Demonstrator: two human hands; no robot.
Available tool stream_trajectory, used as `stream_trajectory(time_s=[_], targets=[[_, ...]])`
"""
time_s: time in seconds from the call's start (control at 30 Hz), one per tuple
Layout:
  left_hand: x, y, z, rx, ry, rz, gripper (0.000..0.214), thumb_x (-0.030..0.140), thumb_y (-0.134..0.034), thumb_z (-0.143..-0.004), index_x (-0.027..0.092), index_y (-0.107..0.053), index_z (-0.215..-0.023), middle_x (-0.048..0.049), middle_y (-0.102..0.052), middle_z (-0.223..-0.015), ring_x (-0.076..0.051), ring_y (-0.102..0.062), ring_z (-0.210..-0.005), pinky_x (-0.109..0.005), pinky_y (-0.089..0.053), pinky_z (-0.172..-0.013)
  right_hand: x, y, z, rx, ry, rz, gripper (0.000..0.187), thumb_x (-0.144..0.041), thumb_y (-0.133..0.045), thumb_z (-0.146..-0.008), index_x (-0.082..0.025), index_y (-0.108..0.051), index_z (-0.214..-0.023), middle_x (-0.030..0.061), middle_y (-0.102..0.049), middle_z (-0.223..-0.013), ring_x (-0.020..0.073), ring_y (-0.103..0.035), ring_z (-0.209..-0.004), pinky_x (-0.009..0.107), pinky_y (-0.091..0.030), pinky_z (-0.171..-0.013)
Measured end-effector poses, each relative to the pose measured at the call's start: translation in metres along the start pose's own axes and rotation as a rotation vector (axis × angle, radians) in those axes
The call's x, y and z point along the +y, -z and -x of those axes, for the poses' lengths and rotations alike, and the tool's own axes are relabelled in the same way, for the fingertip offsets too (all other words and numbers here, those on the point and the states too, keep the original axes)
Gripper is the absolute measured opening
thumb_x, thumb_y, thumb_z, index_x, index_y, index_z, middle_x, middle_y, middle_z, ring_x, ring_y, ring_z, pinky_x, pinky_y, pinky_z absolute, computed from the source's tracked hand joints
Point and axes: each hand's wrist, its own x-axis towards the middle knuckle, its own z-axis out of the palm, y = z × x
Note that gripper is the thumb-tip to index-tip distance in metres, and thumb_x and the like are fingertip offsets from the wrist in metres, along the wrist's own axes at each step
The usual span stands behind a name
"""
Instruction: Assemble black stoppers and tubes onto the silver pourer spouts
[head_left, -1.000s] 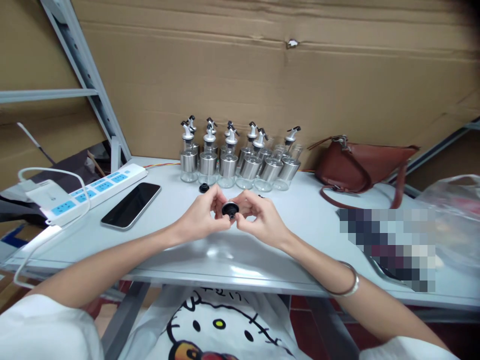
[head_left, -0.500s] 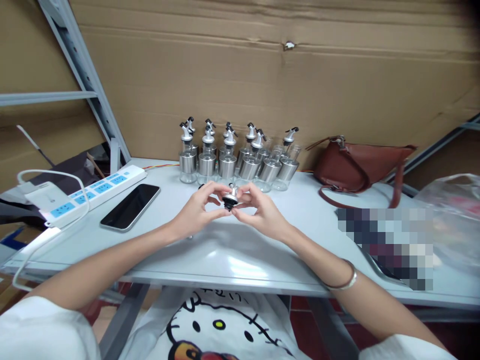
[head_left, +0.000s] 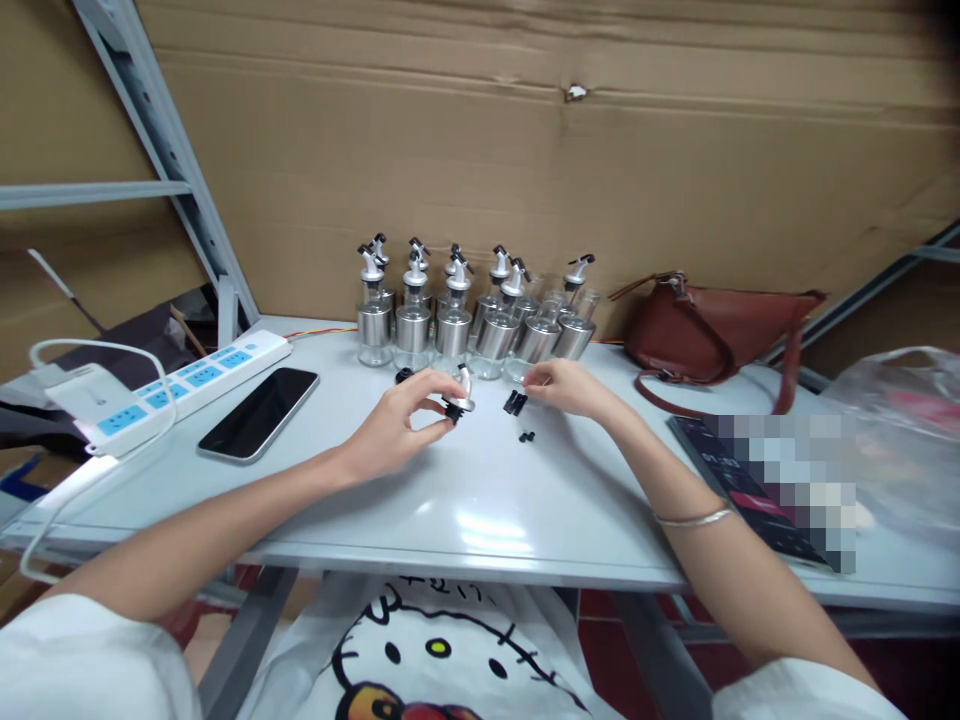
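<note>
Between the thumb and fingers of my left hand (head_left: pixel 397 420) is a bottle pourer (head_left: pixel 460 398), with a silver spout and collar and a black stopper pointing down. My right hand (head_left: pixel 564 388) reaches over the table to its right. Its thumb and fingertips are pinched together at a small black plastic piece (head_left: pixel 520 402) beside a similar one. Closer to me lie smaller black bits (head_left: pixel 527 437). A round black part (head_left: pixel 403 375) sits just behind my left hand. Steel-sleeved glass bottles (head_left: pixel 453 330) stand behind, several topped with like pourers and some with bare necks.
On the left are a phone (head_left: pixel 259 415) and a white power strip (head_left: pixel 202 378) with a cable. A brown handbag (head_left: pixel 697 330), a tablet-like screen (head_left: pixel 720 465), partly blurred out, and a clear plastic bag (head_left: pixel 900 430) occupy the right. Cardboard (head_left: pixel 480 150) rises behind the table.
My right hand has let go of the pourer and moved right to the black pieces, which now show on the table. My left hand still holds the pourer in about the same place.
</note>
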Motion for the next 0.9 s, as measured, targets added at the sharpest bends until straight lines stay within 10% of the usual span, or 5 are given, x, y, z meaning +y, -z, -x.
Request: stream_trajectory(time_s=[0.43, 0.53, 0.67, 0.9], targets=[[0.001, -0.001, 0.001, -0.026, 0.009, 0.058, 0.027, 0.009, -0.063, -0.075, 0.020, -0.058, -0.100, -0.0051, -0.054, -0.106, -0.015, -0.055, -0.101, -0.030, -0.050, -0.085, -0.011, 0.003, 0.009, 0.125, -0.089, 0.031, 0.009, -0.019, -0.060, -0.069, -0.017, -0.057, -0.061, 0.0057, -0.067, -0.068, 0.0194, -0.061, -0.067, 0.026, -0.040, -0.056], [0.000, 0.000, 0.001, -0.045, 0.027, 0.053, 0.024, 0.014, -0.066, -0.076, 0.020, -0.059, -0.098, -0.0051, -0.053, -0.105, -0.016, -0.055, -0.101, -0.031, -0.049, -0.086, -0.021, 0.006, 0.018, 0.154, 0.046, -0.336, 0.014, -0.018, -0.059, -0.064, -0.018, -0.046, -0.058, 0.0048, -0.067, -0.074, 0.0159, -0.060, -0.063, 0.025, -0.043, -0.055], [0.000, 0.001, 0.001, -0.069, 0.041, -0.022, 0.017, 0.018, -0.065, -0.077, 0.021, -0.063, -0.094, -0.0062, -0.049, -0.113, -0.017, -0.055, -0.101, -0.033, -0.050, -0.086, -0.039, 0.001, 0.031, -0.108, 0.360, -0.755, 0.016, -0.018, -0.059, -0.064, -0.018, -0.043, -0.065, 0.0025, -0.066, -0.077, 0.0107, -0.058, -0.056, 0.025, -0.047, -0.056], [-0.004, -0.001, 0.001, -0.199, 0.129, -0.017, 0.021, 0.018, -0.064, -0.078, 0.020, -0.061, -0.099, -0.0067, -0.053, -0.112, -0.017, -0.057, -0.098, -0.034, -0.049, -0.085, -0.058, -0.021, 0.035, -0.064, 0.331, -0.574, 0.011, -0.011, -0.053, -0.061, -0.018, -0.045, -0.060, -0.0049, -0.055, -0.048, 0.0109, -0.056, -0.048, 0.020, -0.040, -0.049]])
